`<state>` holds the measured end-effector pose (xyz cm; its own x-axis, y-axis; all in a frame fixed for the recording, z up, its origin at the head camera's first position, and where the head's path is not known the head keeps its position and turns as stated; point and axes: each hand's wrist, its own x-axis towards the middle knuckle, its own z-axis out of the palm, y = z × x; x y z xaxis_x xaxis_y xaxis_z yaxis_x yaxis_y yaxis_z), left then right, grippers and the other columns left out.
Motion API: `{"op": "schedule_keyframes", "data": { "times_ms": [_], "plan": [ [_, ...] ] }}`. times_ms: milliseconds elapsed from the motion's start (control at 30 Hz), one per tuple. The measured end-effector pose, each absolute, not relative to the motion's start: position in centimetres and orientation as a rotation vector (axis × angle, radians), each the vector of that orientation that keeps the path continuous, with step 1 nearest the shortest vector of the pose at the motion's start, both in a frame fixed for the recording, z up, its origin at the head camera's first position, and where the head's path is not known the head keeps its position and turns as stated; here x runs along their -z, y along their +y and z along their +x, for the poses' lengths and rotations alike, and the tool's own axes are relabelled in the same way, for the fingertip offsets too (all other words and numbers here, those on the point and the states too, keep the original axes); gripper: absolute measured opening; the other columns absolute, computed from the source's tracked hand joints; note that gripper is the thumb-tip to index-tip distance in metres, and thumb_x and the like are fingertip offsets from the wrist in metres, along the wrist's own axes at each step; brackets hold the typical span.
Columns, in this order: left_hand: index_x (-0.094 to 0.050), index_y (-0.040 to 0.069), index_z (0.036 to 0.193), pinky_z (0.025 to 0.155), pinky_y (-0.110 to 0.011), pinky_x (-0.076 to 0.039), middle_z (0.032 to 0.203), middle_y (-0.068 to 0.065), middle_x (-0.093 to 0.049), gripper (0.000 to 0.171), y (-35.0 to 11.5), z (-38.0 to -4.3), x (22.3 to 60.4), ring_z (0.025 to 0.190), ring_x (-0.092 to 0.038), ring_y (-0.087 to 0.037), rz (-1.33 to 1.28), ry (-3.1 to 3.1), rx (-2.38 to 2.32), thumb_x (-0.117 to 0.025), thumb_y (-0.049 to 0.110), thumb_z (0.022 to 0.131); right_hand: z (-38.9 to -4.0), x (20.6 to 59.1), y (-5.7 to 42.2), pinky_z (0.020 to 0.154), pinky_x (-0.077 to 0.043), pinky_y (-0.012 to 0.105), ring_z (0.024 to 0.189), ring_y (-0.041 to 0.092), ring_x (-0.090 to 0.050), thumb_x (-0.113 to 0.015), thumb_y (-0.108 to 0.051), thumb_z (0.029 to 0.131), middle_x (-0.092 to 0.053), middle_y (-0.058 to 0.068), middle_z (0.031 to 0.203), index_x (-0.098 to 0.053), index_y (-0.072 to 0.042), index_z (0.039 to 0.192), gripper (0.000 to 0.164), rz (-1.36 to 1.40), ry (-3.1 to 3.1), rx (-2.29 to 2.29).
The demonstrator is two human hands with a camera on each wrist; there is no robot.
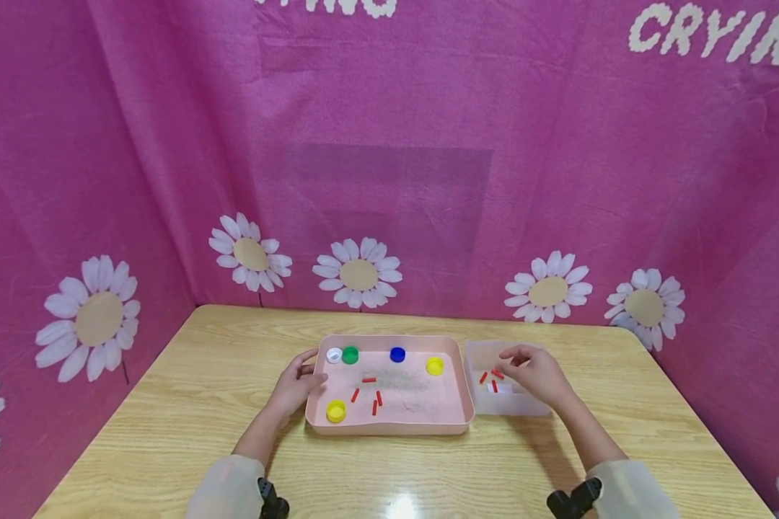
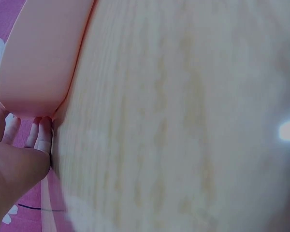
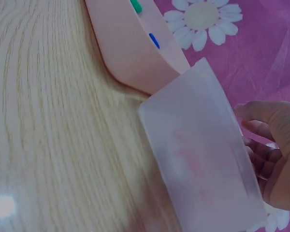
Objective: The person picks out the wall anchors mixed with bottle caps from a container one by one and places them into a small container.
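My left hand point(image 1: 296, 386) grips the left wall of a pink tray point(image 1: 389, 429), thumb over the rim and fingers outside; the left wrist view shows fingertips at the tray's end wall point(image 2: 36, 96). Inside lie several short red sticks point(image 1: 369, 380), a white cap point(image 1: 334, 355), a green cap point(image 1: 350, 355), a blue cap point(image 1: 397, 354) and two yellow caps, one at the right point(image 1: 435, 366), one front left point(image 1: 335, 411). My right hand point(image 1: 537, 371) hovers over a translucent box point(image 1: 516, 407), fingers loosely bent. Red sticks point(image 1: 483, 378) lie below its fingertips; nothing shows between them.
The box stands against the tray's right side on a wooden table point(image 1: 376, 476). A white label point(image 1: 501, 388) shows in the box. A pink cloth point(image 1: 389, 194) with daisies hangs behind and at both sides of the table.
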<state>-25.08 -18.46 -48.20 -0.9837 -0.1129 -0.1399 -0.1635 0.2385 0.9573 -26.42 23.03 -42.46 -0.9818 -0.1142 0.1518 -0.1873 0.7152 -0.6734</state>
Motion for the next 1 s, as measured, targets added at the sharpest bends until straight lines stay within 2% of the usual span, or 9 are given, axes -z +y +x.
{"op": "schedule_keyframes", "data": {
  "times_ms": [333,600,867,1000],
  "plan": [
    [-0.039,0.013,0.142,0.085,-0.028,-0.05,0.125,-0.021,-0.051,0.057,-18.3,-25.1,48.2,0.105,-0.053,-0.025,-0.256,2.442,-1.914,-0.059,0.009,0.089,-26.1,41.1,21.1,0.05,-0.042,0.024,0.063,0.01,-0.053,-0.071,-0.027,0.081,-0.063,0.004,0.079,-0.069,-0.007,0.102,0.029,0.269,-2.77,-1.172],
    [-0.038,0.013,0.142,0.086,-0.03,-0.05,0.126,-0.022,-0.05,0.057,-18.5,-25.1,48.2,0.106,-0.053,-0.026,-0.253,2.447,-1.915,-0.059,0.009,0.089,-26.2,40.6,18.8,0.052,-0.044,0.023,0.065,0.013,-0.052,-0.071,-0.024,0.081,-0.061,0.006,0.079,-0.069,-0.006,0.101,0.027,0.331,-2.738,-1.287],
    [-0.037,0.014,0.142,0.088,-0.031,-0.05,0.127,-0.021,-0.05,0.057,-18.5,-25.0,48.3,0.108,-0.052,-0.027,-0.266,2.429,-1.9,-0.058,0.011,0.09,-25.9,40.5,16.8,0.044,-0.041,0.023,0.055,0.011,-0.048,-0.072,-0.023,0.08,-0.059,0.004,0.078,-0.068,-0.005,0.101,0.028,0.365,-2.736,-1.369],
    [-0.038,0.014,0.142,0.086,-0.03,-0.05,0.125,-0.021,-0.05,0.057,-18.4,-25.1,48.3,0.106,-0.052,-0.026,-0.257,2.44,-1.906,-0.058,0.011,0.089,-25.8,40.8,15.6,0.047,-0.039,0.021,0.06,0.011,-0.047,-0.073,-0.022,0.08,-0.057,0.002,0.075,-0.07,-0.006,0.099,0.025,0.405,-2.709,-1.369]
  ]
}}
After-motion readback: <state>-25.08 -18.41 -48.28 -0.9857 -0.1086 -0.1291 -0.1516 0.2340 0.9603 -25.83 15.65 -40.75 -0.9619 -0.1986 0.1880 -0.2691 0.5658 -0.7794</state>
